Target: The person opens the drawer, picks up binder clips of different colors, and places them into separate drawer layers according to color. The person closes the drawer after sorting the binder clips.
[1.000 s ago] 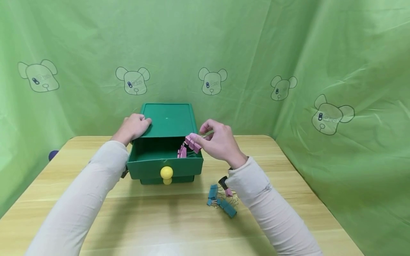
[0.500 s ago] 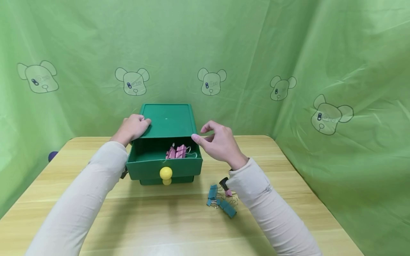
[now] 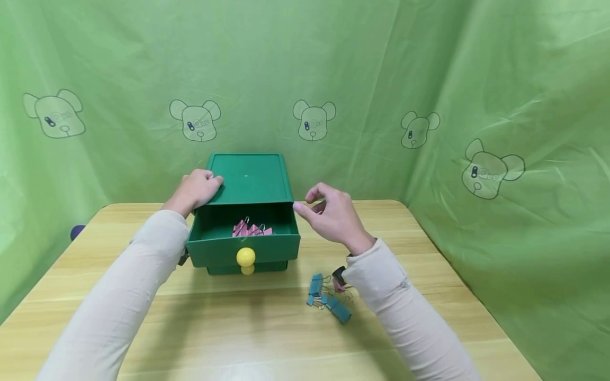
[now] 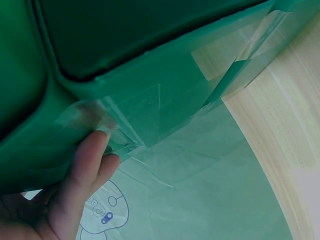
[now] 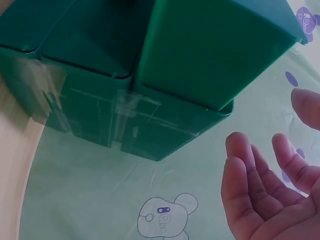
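My left hand grips the left top edge of a green drawer unit, its fingers against the side wall in the left wrist view. The upper drawer is pulled out, with a yellow round knob. Pink binder clips lie inside it, partly hidden by the drawer front. My right hand hovers just right of the unit with loosely bent fingers and nothing in them. In the right wrist view its fingers stand apart from the green casing.
Several blue binder clips lie on the wooden table, right of the unit. Beside them a pink clip is partly covered by the right wrist. A green curtain hangs behind and at the right. A lower drawer knob shows underneath.
The right hand has let go of a pink binder clip, which dropped into the drawer. The pink clips have slid left inside it; the hand has drawn slightly right. The left hand stays put.
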Demonstrator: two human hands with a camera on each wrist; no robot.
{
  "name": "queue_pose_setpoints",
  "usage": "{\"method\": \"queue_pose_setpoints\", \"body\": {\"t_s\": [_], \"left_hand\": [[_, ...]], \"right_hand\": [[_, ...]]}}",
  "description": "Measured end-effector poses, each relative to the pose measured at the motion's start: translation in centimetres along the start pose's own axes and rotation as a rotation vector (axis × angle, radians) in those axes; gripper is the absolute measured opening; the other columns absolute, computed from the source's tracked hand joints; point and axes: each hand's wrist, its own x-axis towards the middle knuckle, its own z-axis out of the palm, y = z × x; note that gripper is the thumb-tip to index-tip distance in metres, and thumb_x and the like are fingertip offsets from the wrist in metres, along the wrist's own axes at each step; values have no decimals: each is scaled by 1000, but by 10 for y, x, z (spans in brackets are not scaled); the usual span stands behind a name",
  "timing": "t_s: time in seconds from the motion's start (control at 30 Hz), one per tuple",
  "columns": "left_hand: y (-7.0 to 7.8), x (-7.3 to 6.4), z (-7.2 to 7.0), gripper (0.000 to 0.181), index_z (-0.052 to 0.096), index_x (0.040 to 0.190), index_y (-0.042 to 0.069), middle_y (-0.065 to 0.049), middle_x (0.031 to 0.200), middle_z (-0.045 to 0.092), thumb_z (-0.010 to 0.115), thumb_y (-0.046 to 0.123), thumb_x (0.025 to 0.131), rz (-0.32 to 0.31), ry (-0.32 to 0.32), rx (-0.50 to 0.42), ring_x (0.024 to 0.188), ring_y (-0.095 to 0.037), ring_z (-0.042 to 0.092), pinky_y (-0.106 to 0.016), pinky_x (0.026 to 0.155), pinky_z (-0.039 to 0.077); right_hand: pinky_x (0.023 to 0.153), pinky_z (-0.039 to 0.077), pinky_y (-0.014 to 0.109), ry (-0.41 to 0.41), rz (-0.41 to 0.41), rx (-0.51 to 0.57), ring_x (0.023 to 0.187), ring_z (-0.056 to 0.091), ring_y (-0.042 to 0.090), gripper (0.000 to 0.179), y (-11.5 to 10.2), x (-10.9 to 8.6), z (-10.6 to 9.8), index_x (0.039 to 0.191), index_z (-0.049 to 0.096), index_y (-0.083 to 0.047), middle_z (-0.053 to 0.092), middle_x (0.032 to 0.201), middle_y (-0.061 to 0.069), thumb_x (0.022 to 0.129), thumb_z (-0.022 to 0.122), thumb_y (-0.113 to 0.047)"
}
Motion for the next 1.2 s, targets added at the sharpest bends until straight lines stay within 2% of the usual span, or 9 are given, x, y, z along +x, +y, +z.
{"method": "queue_pose_setpoints", "body": {"t_s": [0.33,0.53,0.73,0.93,1.2], "left_hand": [[-2,1,-1,40,42,74,10,-10,74,40,38,39,101,-5,0,0,74,-26,47,-35,61,44],[-5,-1,-1,40,42,75,9,-10,74,40,38,39,102,-25,-10,1,74,-27,47,-35,61,44],[-2,2,0,41,42,74,10,-11,75,41,38,39,102,0,-4,11,74,-27,46,-36,62,43],[1,3,0,40,42,73,10,-11,75,41,39,37,102,-1,7,-4,74,-27,46,-36,61,44],[-1,2,0,39,43,74,10,-11,77,41,38,37,102,-11,-12,-7,76,-27,48,-35,61,44]], "right_hand": [[70,55,36,-18,55,-45,81,67,21,26,15,-7,-1,95,61,-5,64,95,8,90,70,-29],[70,56,36,-78,93,-77,83,67,21,26,21,-8,0,96,61,-7,63,95,7,90,69,-32],[72,56,37,-117,108,-116,85,67,23,25,31,-10,-3,98,60,-6,63,98,9,91,69,-28],[72,56,37,-123,112,-145,85,68,24,24,40,-10,-5,97,61,-6,64,97,9,91,69,-28],[73,56,38,-133,123,-138,84,68,25,20,54,-19,-3,96,61,-5,64,97,10,91,68,-23]]}}
